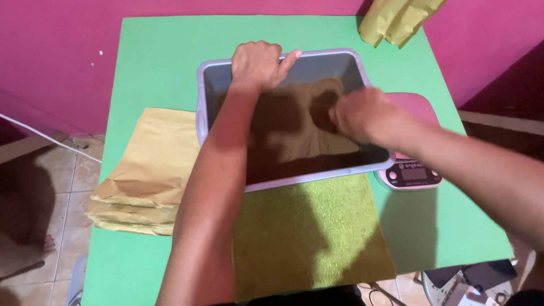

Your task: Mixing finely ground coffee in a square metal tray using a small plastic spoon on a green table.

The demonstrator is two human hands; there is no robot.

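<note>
Left hand (258,65) fingers clamped on far rim of grey tub (199,85); right hand (362,116) blurred in brown powder (294,119), fingers unclear. Risk: brisk stirring could spill powder onto green surface (158,62).

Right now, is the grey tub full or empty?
Partly full: brown powder covers only part of the grey tub, well below its rim.

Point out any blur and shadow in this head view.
Head view: the right hand is smeared by motion blur over the brown powder; the left hand, gripping the grey tub rim, is sharp; arm shadows darken the powder and the green mat.
</note>
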